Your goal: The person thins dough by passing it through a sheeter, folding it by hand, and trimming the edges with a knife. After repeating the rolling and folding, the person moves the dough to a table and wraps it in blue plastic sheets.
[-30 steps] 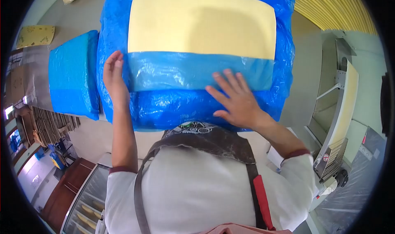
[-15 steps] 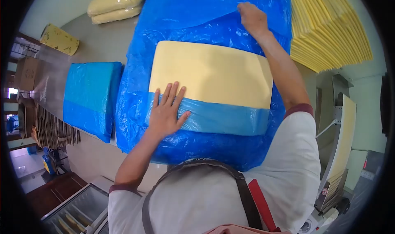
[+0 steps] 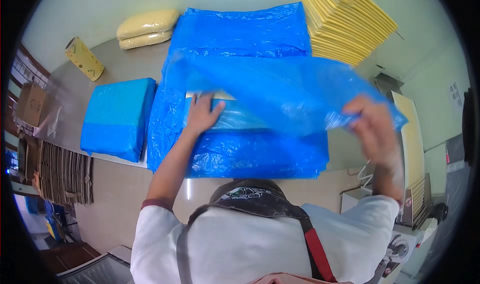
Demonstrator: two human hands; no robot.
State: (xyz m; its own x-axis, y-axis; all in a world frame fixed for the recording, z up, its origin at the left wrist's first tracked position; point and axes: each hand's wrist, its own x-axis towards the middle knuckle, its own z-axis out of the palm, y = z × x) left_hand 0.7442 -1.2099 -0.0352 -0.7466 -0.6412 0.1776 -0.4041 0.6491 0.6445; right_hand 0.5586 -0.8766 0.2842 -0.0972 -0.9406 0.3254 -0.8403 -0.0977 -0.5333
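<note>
A pale yellow slab lies on a large blue plastic sheet, its near part under a blue film. My left hand rests on the slab's left end with fingers spread. To the right, my right hand, blurred by motion, is closed on the corner of a loose blue sheet. That sheet stretches leftward in the air and hides most of the slab.
A blue wrapped block sits left of the sheet. Behind are a yellow roll, two pale bags and a yellow stack. Flattened cardboard stands at lower left, a slanted machine at right.
My right hand has swung rightward and toward me, pulling the blue sheet over much of the slab. My left hand remains on the slab's left end. The view has shifted.
</note>
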